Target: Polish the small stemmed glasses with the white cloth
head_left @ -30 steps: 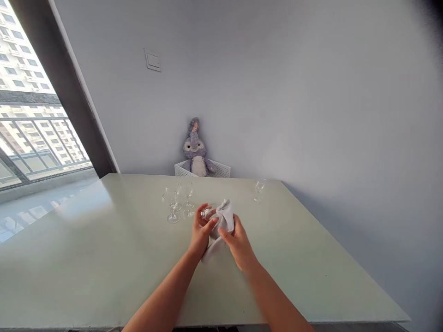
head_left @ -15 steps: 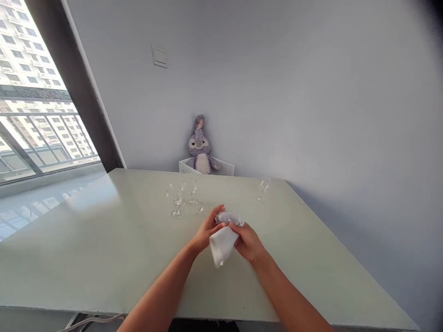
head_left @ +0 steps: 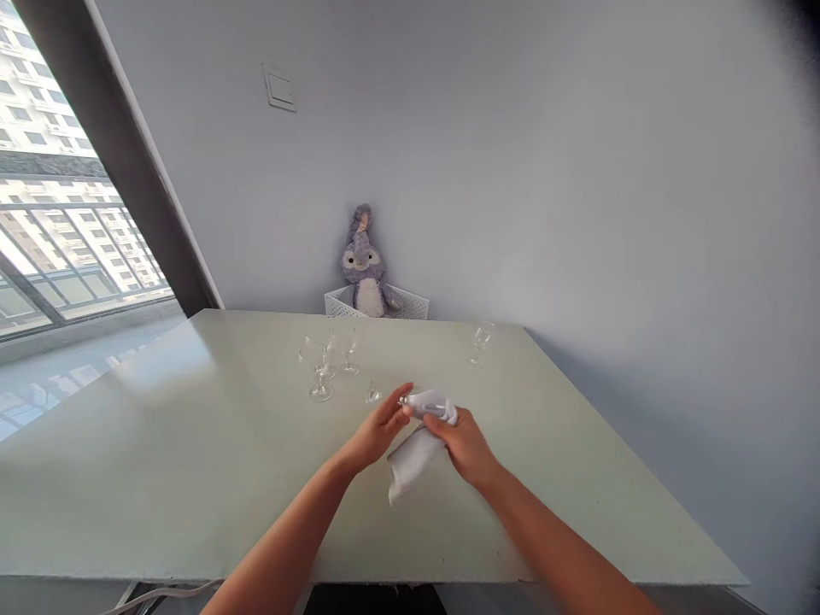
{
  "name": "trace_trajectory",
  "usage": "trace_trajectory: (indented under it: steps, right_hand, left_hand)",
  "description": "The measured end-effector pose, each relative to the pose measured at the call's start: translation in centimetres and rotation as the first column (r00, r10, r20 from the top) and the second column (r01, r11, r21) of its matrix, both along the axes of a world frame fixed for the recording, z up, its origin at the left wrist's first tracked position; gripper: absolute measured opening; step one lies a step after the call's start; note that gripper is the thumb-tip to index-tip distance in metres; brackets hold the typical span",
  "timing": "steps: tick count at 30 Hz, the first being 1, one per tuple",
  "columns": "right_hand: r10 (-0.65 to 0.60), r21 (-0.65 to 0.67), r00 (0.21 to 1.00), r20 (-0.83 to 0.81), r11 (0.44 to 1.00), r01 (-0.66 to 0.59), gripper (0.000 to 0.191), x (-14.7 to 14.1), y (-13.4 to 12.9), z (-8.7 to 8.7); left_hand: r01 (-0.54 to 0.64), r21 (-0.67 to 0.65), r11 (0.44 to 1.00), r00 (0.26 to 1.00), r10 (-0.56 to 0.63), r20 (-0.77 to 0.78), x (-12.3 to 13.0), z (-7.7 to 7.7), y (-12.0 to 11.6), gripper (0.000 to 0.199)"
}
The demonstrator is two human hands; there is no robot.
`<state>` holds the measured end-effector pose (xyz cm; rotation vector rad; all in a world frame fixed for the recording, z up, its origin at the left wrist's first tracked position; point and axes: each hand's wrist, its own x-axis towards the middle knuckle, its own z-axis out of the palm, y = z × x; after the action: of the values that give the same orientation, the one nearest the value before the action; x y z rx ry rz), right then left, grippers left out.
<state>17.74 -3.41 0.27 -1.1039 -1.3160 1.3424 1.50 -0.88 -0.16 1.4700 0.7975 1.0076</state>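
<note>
My left hand point(head_left: 377, 434) is closed on a clear stemmed glass point(head_left: 428, 407), held tilted on its side above the table. A white cloth point(head_left: 413, 463) is wrapped about the glass's bowl, with a loose end hanging down between my wrists. My right hand point(head_left: 467, 442) grips the cloth against the bowl, thumb on top. Much of the glass is hidden by cloth and fingers. Just left of my left fingers shows a small clear glass piece point(head_left: 373, 393); whether it belongs to the held glass I cannot tell.
Several stemmed glasses point(head_left: 321, 391) stand upright in a group on the pale table point(head_left: 192, 478), left of my hands. Another glass point(head_left: 482, 340) stands apart at the back right. Beyond the far edge, a purple plush toy point(head_left: 366, 269) sits in a white perforated basket point(head_left: 410, 306).
The cloth has been turned around the bowl, and its hanging end has shifted. My right hand has moved slightly right and around the glass. The view has tilted a little.
</note>
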Motion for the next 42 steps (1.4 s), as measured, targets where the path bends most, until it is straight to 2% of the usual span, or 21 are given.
trace_trajectory:
  steps: [2, 3, 6, 9, 11, 12, 14, 16, 17, 19, 23, 25, 27, 29, 31, 33, 34, 36, 39, 40, 42]
  right_hand:
    - [-0.004, -0.114, 0.978, -0.209, 0.993, -0.02, 0.033, 0.2, -0.7, 1.2]
    - [0.003, -0.119, 0.971, -0.237, 0.992, -0.033, 0.031, 0.2, -1.1, 1.5]
    - [0.031, 0.059, 1.0, -0.003, 0.998, -0.031, 0.021, -0.2, -2.4, 1.4]
    - [-0.003, 0.309, 0.958, 0.287, 0.947, -0.089, 0.015, -0.2, -2.7, 1.1]
    - [-0.015, 0.305, 0.957, 0.29, 0.949, -0.077, 0.018, 0.3, -2.4, 1.6]
    - [-0.012, 0.249, 0.973, 0.23, 0.968, -0.046, 0.021, 0.6, -2.2, 2.0]
    - [-0.022, 0.074, 1.0, 0.02, 0.997, 0.021, 0.026, 1.2, -1.7, 2.9]
    - [-0.046, -0.099, 0.981, -0.19, 0.995, 0.027, 0.027, 1.7, -1.3, 3.5]
    - [-0.061, -0.165, 0.963, -0.264, 0.986, 0.018, 0.026, 1.8, -1.2, 3.6]
    - [-0.068, -0.258, 0.937, -0.343, 0.966, -0.025, 0.025, 1.6, -1.1, 3.3]
    - [0.023, -0.241, 0.955, -0.297, 0.966, -0.098, 0.028, 1.2, -1.6, 2.6]
    - [0.182, -0.115, 0.975, -0.128, 0.974, -0.197, 0.026, 2.0, -1.6, 2.7]
    - [0.294, 0.017, 0.948, 0.126, 0.954, -0.298, 0.023, 3.5, -1.2, 2.8]
    - [0.221, 0.107, 0.92, 0.323, 0.958, -0.267, 0.022, 5.3, -0.7, 2.8]
    - [0.017, 0.183, 0.918, 0.395, 0.978, -0.097, 0.026, 6.3, -0.5, 2.8]
    - [-0.182, 0.318, 0.881, 0.437, 0.947, 0.039, 0.031, 6.1, -0.8, 2.9]
    - [-0.239, 0.413, 0.847, 0.474, 0.91, 0.026, 0.034, 5.5, -1.1, 3.0]
    - [-0.274, 0.582, 0.76, 0.59, 0.797, -0.165, 0.046, 3.6, -1.8, 3.2]
    - [-0.279, 0.632, 0.623, 0.731, 0.621, -0.464, 0.047, 0.3, -1.8, 3.2]
    - [-0.289, 0.628, 0.598, 0.747, 0.603, -0.492, 0.04, -0.4, -1.5, 3.0]
    - [-0.3, 0.606, 0.581, 0.756, 0.655, -0.451, 0.027, -1.2, -0.2, 2.9]
  left_hand:
    - [0.024, 0.118, 0.993, 0.99, -0.04, 0.132, 0.3, 0.5, -0.8, 0.043]
    - [0.003, 0.154, 0.988, 0.983, -0.031, 0.182, 0.4, 0.8, -1.2, 0.04]
    - [-0.079, 0.045, 0.996, 0.978, 0.069, 0.196, 0.9, 1.8, -1.9, 0.04]
    - [-0.114, -0.106, 0.988, 0.991, 0.121, 0.063, 0.7, 2.6, -2.3, 0.047]
    - [-0.121, -0.045, 0.992, 0.992, 0.119, -0.047, 0.1, 2.8, -2.5, 0.047]
    - [-0.148, 0.051, 0.988, 0.982, 0.153, -0.11, -0.4, 2.8, -2.7, 0.044]
    - [-0.221, 0.336, 0.915, 0.93, 0.302, -0.211, -1.6, 2.6, -3.0, 0.034]
    - [-0.259, 0.607, 0.751, 0.855, 0.47, -0.218, -2.5, 2.4, -3.3, 0.023]
    - [-0.241, 0.691, 0.682, 0.83, 0.514, -0.218, -2.8, 2.3, -3.3, 0.022]
    - [-0.146, 0.766, 0.626, 0.803, 0.527, -0.278, -3.1, 2.3, -3.0, 0.025]
    - [0.082, 0.716, 0.693, 0.755, 0.426, -0.499, -3.1, 2.5, -1.8, 0.022]
    - [0.125, 0.635, 0.763, 0.74, 0.354, -0.572, -3.4, 2.3, -1.5, 0.022]
    - [0.095, 0.512, 0.854, 0.745, 0.28, -0.605, -4.0, 1.9, -1.5, 0.022]
    - [0.013, 0.337, 0.942, 0.763, 0.208, -0.612, -4.6, 1.3, -1.7, 0.023]
    - [-0.11, 0.168, 0.98, 0.78, 0.19, -0.596, -5.0, 0.6, -1.7, 0.027]
    - [-0.219, 0.083, 0.972, 0.79, 0.226, -0.57, -4.9, -0.1, -1.3, 0.03]
    - [-0.254, 0.079, 0.964, 0.789, 0.254, -0.559, -4.7, -0.3, -1.1, 0.03]
    - [-0.269, 0.127, 0.955, 0.782, 0.293, -0.55, -3.9, -0.6, -0.7, 0.027]
    - [-0.204, 0.307, 0.93, 0.74, 0.352, -0.573, -2.4, -0.8, -0.7, 0.023]
    - [-0.163, 0.394, 0.905, 0.725, 0.381, -0.573, -2.0, -0.9, -0.9, 0.025]
    - [-0.066, 0.562, 0.824, 0.719, 0.43, -0.546, -1.5, -0.9, -1.2, 0.028]
